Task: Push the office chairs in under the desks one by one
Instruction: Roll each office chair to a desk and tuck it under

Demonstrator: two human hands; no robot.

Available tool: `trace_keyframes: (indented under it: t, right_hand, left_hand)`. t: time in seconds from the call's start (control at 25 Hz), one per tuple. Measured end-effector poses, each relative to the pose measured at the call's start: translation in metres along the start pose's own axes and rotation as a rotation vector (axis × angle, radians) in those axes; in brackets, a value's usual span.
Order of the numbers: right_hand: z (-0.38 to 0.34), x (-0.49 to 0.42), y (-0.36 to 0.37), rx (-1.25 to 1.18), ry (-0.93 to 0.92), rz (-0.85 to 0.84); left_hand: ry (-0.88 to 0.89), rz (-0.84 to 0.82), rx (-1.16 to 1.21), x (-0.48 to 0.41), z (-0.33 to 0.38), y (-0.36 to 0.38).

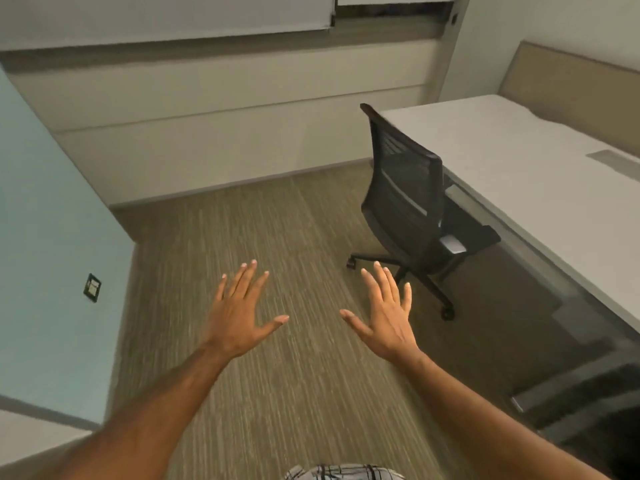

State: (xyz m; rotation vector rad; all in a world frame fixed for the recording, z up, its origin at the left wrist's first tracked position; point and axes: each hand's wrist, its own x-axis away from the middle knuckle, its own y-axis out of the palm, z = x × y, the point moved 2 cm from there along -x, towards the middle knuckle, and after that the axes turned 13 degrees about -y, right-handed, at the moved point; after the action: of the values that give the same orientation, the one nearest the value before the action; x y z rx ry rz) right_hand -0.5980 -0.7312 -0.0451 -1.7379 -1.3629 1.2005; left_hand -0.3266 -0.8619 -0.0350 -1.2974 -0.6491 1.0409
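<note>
The black mesh-backed office chair [408, 199] stands angled beside the long white desk [540, 174], seat partly under its edge. My left hand [239, 313] and right hand [384, 313] hover empty, fingers spread, apart from it. I'd press both palms on the backrest top, pushing squarely.

Carpet [277, 237] open 12 o'clock ahead of both hands. Chair [408, 188] at 1 o'clock, counter [519, 161] beyond it. Wall [41, 220] blocks 9 o'clock.
</note>
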Motion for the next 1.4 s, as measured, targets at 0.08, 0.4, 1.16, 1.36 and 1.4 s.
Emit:
trace_keyframes:
  t: [0.08,0.4,1.16,1.36,1.4]
  right_hand:
    - [0.012,-0.048,-0.012,-0.023,0.01,0.133]
    - [0.092,-0.238,-0.03,0.096,0.142,0.345]
    - [0.291,-0.431,-0.087,0.249,0.725,0.478]
    - [0.307,-0.454,-0.091,0.388,0.851,0.017]
    - [0.306,-0.455,-0.092,0.4,0.858,0.035]
  left_hand:
    - [0.023,0.073,0.067,-0.061,0.006,-0.006]
    - [0.309,0.181,0.238,-0.335,0.036,0.012]
    - [0.722,-0.153,0.18,-0.746,0.224,0.098]
    - [0.935,-0.404,-0.035,-0.811,0.262,0.113]
    - [1.006,-0.418,-0.044,-0.817,0.269,0.112]
